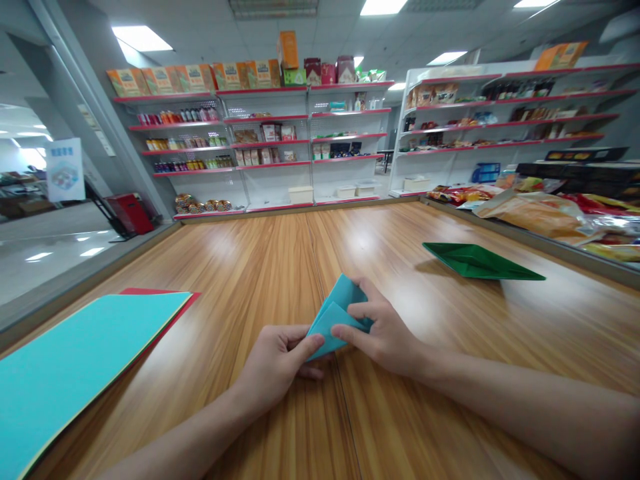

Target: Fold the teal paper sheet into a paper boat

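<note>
Left hand [273, 360] pinches the near left corner of a folded turquoise paper [330, 328], thumb laid on top and fingers beneath. Right hand [386, 331] grips the same piece from the other side, its thumb on the front flap and its fingers at the right edge; the exact fingertip contact there is hard to make out. Between the two hands the paper stands tilted above the worktop [250, 273], a peak pointing up and away, its layers slightly parted near the top.

On the worktop to the right, well apart from the hands, lies a dark green folded paper [475, 261] with a hollow middle and two pointed ends. At the left lies a stack of sheets [95, 360], turquoise uppermost, with red and pale yellow edges peeking out below. Past the far edge stand shelves [275, 180] of bottles and packets, and bagged goods [540, 217] lie beyond the right edge.
</note>
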A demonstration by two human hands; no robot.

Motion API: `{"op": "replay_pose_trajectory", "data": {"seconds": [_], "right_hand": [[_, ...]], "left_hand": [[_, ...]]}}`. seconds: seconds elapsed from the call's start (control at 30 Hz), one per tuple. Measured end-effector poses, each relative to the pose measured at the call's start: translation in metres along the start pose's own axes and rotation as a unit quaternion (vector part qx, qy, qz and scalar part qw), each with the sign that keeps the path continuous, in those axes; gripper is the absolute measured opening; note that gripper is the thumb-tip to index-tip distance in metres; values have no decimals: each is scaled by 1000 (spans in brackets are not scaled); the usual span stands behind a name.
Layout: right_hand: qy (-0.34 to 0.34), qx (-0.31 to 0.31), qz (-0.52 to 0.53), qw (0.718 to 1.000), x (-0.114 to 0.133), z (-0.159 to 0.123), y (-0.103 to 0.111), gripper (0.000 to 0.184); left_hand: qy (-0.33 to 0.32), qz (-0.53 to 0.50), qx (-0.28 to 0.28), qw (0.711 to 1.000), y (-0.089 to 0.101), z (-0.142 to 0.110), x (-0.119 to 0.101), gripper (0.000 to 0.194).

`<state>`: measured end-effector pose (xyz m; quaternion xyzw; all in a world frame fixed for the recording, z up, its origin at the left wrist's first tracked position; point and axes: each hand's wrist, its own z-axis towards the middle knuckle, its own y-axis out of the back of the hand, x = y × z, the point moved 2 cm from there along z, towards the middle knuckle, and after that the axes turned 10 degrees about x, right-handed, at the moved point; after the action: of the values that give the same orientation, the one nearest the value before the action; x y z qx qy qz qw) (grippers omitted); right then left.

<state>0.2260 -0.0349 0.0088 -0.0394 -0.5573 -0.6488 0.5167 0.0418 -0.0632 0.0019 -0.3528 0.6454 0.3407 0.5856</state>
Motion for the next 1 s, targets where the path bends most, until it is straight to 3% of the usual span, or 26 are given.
{"op": "replay_pose_trajectory", "data": {"seconds": [0.23, 0.47, 0.57, 0.7, 0.87, 1.0], "right_hand": [[-10, -13, -26, 1000, 0, 2, 0, 41], [-88, -120, 1, 989, -18, 6, 1, 27], [-125, -101, 64, 985, -26, 9, 0, 33], [-120, -56, 155, 979, -29, 12, 0, 36], [-146, 10, 347, 926, -29, 11, -7, 35], [-121, 14, 390, 912, -27, 11, -9, 30]], "left_hand": [[-8, -7, -15, 1000, -1, -4, -2, 38], [-8, -92, -86, 992, 7, 1, 3, 36], [-3, -142, -112, 983, 10, 3, 6, 35], [-11, -153, -108, 982, 11, 2, 7, 36], [-35, -124, -100, 987, 7, 0, 2, 41], [-48, -104, -110, 987, 3, -2, -3, 77]]}}
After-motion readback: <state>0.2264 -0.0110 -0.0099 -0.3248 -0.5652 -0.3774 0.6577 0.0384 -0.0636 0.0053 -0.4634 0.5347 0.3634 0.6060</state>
